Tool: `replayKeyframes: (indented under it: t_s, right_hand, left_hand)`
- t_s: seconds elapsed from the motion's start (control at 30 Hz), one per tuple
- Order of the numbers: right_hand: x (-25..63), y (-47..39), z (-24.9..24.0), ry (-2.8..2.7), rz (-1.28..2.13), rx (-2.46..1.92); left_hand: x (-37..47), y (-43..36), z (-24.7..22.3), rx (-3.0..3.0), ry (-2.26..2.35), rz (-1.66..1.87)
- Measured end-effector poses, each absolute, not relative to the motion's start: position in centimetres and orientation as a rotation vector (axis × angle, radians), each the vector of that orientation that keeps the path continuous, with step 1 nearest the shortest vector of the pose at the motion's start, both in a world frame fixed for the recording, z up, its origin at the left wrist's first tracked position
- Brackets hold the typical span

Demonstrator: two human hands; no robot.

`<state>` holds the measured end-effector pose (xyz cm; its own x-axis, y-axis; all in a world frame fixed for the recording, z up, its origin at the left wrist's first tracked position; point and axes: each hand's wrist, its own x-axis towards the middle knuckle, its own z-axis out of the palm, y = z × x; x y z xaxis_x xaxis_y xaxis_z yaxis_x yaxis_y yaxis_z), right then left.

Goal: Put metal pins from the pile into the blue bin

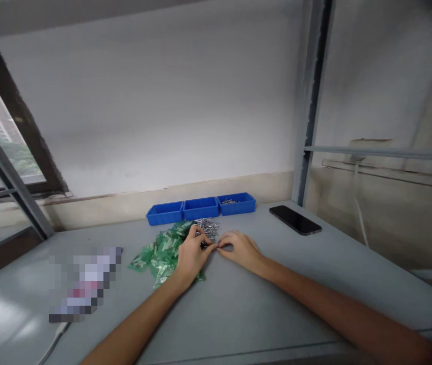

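My left hand (194, 252) is closed in a pinch at the right edge of a heap of small green plastic bags (166, 249), which seem to hold little metal parts. Fingertip to fingertip with it, my right hand (241, 249) pinches too, over the grey table (239, 304). Whatever sits between the fingers is too small to make out. Just beyond both hands lies a loose pile of shiny metal pieces, like screws or pins (209, 227). The left hand hides part of the bags.
Three joined blue bins (201, 208) stand along the wall; the right one has some metal pieces inside. A black phone (295, 219) lies at the right. On the left is a blurred-out object (90, 284) with a white cable (58, 334). Metal posts (309, 101) rise at the table's sides.
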<state>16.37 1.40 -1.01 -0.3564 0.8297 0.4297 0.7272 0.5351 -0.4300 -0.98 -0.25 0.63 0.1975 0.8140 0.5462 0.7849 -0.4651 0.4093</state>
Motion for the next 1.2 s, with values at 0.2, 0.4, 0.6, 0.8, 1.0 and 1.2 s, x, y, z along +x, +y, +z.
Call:
replayKeyframes:
  t_s: [0.2, 0.4, 0.6, 0.8, 1.0, 1.2]
  right_hand:
    - [16.1, 0.6, -0.8, -2.140, 0.155, -1.289]
    - [15.9, 0.5, -0.8, -2.136, 0.171, -1.338]
    - [15.7, 0.5, -1.0, -2.071, 0.144, -1.375]
    - [16.5, 0.9, -0.3, -1.808, 0.227, -1.321]
    - [16.8, 1.4, -0.1, -1.689, 0.347, -1.113]
    - [16.4, 1.2, -0.3, -1.743, 0.398, -1.038]
  left_hand:
    - [-0.8, -0.5, 0.6, 2.425, 1.559, 1.131]
    - [-0.9, -0.4, 0.3, 2.450, 1.540, 1.153]
    - [-0.8, -0.4, 0.2, 2.404, 1.587, 1.202]
    - [-0.5, -0.6, 0.6, 2.251, 1.624, 1.308]
    - [-0.4, -0.5, 0.8, 2.146, 1.518, 1.461]
    - [-0.3, -0.2, 0.8, 2.008, 1.262, 1.657]
